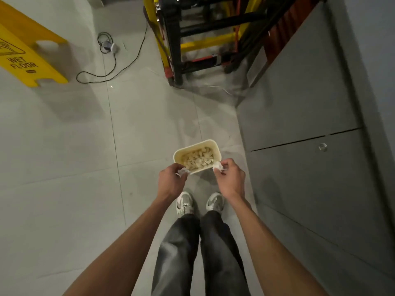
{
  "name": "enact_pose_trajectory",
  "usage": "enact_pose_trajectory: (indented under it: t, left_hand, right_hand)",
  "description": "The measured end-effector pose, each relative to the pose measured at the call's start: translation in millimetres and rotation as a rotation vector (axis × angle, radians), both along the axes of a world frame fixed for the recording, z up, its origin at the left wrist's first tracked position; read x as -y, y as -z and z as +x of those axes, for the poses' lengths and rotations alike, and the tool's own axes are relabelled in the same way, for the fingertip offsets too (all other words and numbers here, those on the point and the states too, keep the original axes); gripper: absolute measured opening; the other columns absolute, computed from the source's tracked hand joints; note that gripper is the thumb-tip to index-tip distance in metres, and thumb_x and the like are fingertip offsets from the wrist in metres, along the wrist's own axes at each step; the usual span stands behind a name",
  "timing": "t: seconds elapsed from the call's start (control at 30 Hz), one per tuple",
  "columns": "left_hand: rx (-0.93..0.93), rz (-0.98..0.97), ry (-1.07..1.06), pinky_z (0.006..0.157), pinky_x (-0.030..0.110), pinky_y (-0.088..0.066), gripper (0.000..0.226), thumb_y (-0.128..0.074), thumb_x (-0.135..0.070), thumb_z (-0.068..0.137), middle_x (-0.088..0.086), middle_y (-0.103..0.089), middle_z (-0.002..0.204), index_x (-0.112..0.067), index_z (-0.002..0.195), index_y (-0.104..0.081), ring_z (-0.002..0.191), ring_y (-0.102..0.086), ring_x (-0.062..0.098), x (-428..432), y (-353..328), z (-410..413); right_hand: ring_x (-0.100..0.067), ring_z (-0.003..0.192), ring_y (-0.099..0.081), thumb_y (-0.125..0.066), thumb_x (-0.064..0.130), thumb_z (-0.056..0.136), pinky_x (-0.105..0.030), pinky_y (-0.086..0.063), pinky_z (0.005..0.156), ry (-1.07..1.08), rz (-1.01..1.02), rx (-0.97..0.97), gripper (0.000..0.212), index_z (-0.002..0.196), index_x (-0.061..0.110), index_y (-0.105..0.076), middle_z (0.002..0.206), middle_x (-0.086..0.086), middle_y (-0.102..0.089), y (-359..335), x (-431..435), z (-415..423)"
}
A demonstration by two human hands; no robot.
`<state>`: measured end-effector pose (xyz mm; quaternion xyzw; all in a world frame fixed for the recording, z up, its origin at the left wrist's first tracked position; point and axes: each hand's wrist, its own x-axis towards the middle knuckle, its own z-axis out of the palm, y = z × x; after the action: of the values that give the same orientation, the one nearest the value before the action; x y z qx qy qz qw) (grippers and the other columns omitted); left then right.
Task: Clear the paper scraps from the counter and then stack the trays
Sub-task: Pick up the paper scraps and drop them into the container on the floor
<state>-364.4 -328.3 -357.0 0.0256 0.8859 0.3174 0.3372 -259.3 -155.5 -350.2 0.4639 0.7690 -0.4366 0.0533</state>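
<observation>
Centre frame, the left hand (172, 181) and right hand (232, 178) each pinch white paper scraps (217, 166) in curled fingers over the cream bin (177, 155), at its near rim. Knuckles hide the fingertips.

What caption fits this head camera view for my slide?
Left hand and right hand each pinch crumpled paper scraps at a scrap-filled cream bin near a yellow wet-floor sign.

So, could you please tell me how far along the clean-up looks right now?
Done: the cream bin on the floor already holds many paper scraps. In hand: the left hand and the right hand each grip a crumpled white wad by its near rim. Left: dropping both wads in; no counter or trays are in view, so stacking cannot be judged.
</observation>
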Motion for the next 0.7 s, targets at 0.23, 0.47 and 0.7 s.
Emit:
enact_pose_trajectory:
  t: [0.23, 0.47, 0.7]
  left_hand:
    - [-0.011, -0.103, 0.057, 0.073, 0.029, -0.052, 0.023, -0.074, -0.02, 0.085, 0.008, -0.076, 0.096, -0.01, 0.105, -0.07, 0.084, -0.069, 0.025, -17.4, 141.9, -24.2]
    - [0.043, -0.172, 0.322, 0.094, 0.039, -0.048, 0.052, -0.068, -0.019, 0.09, 0.023, -0.067, 0.125, -0.008, 0.14, -0.057, 0.114, -0.062, 0.041, -37.0, 202.8, -36.6]
    - [-0.051, -0.166, 0.473, 0.103, 0.048, -0.048, 0.06, -0.062, -0.024, 0.096, 0.021, -0.049, 0.148, -0.01, 0.151, -0.042, 0.127, -0.054, 0.042, -49.9, 136.9, -39.1]
  right_hand:
    - [-0.024, 0.103, -0.069, -0.074, 0.015, 0.094, -0.029, -0.055, 0.092, -0.171, 0.018, 0.142, 0.025, 0.117, 0.02, -0.07, 0.116, -0.007, -0.071, 140.4, -16.8, -39.6]
    - [-0.034, 0.136, -0.052, -0.073, 0.011, 0.093, -0.04, -0.046, 0.111, -0.392, -0.009, 0.245, 0.066, 0.152, 0.027, -0.047, 0.162, -0.007, -0.034, 193.8, -32.7, -58.4]
    - [-0.031, 0.143, -0.049, -0.061, 0.031, 0.104, -0.044, -0.048, 0.109, -0.333, 0.068, 0.195, 0.058, 0.157, 0.024, -0.038, 0.173, 0.0, -0.017, 123.9, -38.2, -43.5]
